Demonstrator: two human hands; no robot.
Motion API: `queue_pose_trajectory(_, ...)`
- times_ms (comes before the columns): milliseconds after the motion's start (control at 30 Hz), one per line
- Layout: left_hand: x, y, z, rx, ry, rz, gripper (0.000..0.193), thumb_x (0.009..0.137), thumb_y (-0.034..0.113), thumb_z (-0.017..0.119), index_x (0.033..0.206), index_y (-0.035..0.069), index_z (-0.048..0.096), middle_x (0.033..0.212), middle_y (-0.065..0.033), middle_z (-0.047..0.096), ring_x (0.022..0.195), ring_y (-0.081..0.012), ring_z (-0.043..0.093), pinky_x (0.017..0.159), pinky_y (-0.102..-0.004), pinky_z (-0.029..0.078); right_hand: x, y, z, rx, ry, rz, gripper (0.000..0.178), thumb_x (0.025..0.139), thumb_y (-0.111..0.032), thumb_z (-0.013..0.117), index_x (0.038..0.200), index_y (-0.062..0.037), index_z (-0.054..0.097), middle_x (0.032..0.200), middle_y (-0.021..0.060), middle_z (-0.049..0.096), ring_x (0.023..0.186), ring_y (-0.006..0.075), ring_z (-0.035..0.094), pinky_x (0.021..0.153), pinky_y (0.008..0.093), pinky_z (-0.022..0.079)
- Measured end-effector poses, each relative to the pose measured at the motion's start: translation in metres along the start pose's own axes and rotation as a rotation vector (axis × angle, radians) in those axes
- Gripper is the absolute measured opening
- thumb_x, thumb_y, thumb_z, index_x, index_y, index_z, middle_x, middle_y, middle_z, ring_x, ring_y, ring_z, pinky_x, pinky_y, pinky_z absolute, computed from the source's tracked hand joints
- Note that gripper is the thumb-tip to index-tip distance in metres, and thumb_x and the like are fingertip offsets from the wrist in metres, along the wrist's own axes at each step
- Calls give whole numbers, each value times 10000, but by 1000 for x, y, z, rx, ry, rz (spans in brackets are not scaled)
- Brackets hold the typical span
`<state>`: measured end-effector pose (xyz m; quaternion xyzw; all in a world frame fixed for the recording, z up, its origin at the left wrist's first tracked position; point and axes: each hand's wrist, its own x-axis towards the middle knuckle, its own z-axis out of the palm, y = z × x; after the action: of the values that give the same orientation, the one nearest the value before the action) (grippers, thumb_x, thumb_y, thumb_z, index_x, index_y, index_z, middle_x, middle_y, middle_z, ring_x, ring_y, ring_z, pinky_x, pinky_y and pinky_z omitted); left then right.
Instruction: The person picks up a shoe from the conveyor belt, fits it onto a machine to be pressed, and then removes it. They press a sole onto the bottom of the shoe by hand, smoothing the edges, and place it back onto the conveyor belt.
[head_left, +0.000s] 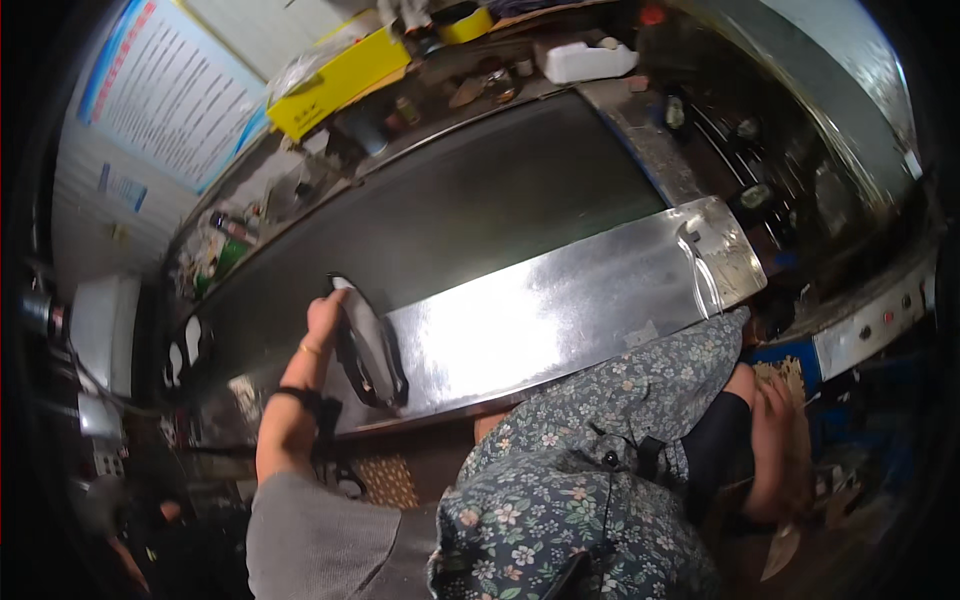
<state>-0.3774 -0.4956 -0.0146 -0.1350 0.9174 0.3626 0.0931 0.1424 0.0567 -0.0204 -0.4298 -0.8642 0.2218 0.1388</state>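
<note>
On the left, my left hand [325, 315] is closed round the upper end of an elongated curved piece [371, 330] with a black rim and a pale middle. The piece stands tilted at the left end of a shiny metal plate [590, 275]. A thin curved pale strip [703, 275] lies near that plate's right end. Low at the right, my right hand [775, 430] is beside a pale, rough-edged board or carton [797, 385]. Its fingers are blurred, and whether they hold anything cannot be made out.
Behind the plate lies a wide dark work surface [450, 205]. A similar black-and-white piece [183, 350] rests at far left. Along the back stand a yellow box [340, 80] and a white container [590, 63]. A control panel [880, 325] with buttons is at right.
</note>
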Motion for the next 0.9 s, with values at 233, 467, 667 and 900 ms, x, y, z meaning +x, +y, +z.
queue_pose_trajectory(233,-202,180,94,-1052,-272,668,275,943,154,604,1148,-27,577,1038,-59,628,915,-120,590,833,-264,473,-2,-158,49,1146,-424,-191,444,934,-100,629,1350,-15,498,1159,130,655,991,153,622,864,291,497)
queue_pose_trajectory(467,-322,202,147,-1292,-1731,627,834,894,555,535,1478,3,310,1546,-235,256,1442,-358,237,1163,-458,240,31,-120,-5,1086,558,-205,377,1007,-243,546,1285,12,558,1118,46,625,1008,86,548,909,226,427)
queue_pose_trajectory(667,-370,226,238,-446,-1660,383,561,1017,462,425,1283,-19,536,1157,-123,633,1058,-165,592,952,-305,452,-24,-118,-29,-90,306,-789,408,728,-260,776,1046,-37,652,1063,68,651,907,188,620,725,327,517)
queue_pose_trajectory(900,-405,219,279,-658,-1711,241,433,1038,364,438,1006,-5,663,902,-73,676,821,-111,606,772,-254,488,-40,-116,-56,82,260,-736,493,602,-283,845,960,7,671,1047,132,693,846,286,657,731,334,543)
